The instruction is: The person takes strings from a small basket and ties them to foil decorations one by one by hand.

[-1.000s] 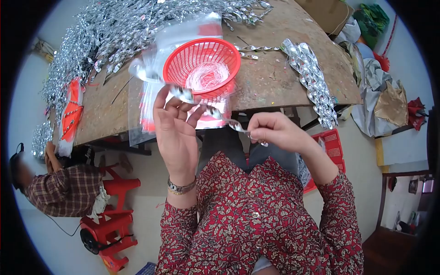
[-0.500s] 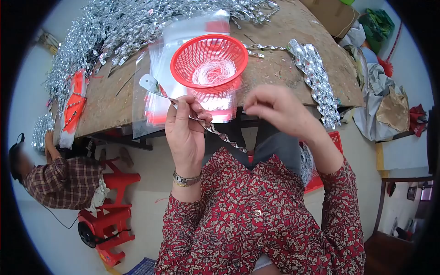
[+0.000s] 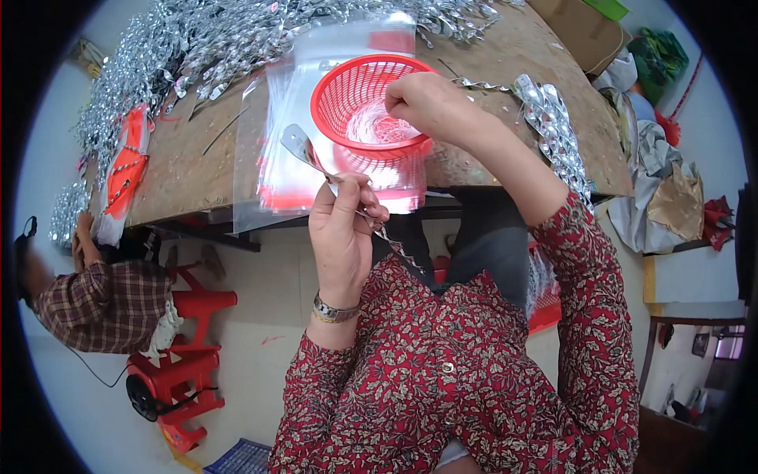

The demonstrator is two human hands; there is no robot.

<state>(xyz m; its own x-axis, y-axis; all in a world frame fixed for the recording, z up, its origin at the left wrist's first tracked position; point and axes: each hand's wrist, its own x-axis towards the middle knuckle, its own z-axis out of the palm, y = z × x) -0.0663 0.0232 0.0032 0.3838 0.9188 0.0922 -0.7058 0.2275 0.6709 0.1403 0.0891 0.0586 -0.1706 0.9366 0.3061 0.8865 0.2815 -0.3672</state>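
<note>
My left hand [image 3: 344, 237] pinches a twisted silver strip [image 3: 303, 150] near its wide flat end, and the thin twisted tail hangs down toward my lap. Over the right part of a red plastic basket [image 3: 332, 88], my right hand [image 3: 422, 101] has its fingers drawn together; whatever they hold is hidden. Thin white and pink strings [image 3: 371, 125] lie coiled in the basket. Under the basket are clear plastic bags [image 3: 276, 130] with red areas.
A big heap of silver twisted strips [image 3: 213, 39] covers the table's far left. A silver bundle [image 3: 545, 118] hangs over the right edge. Beyond the left edge, a person in a checked shirt [image 3: 110, 304] sits by red stools [image 3: 201, 304].
My right hand has let go of the silver strip's lower end and moved up over the basket. The strip stays in my left hand, which has shifted slightly right in view.
</note>
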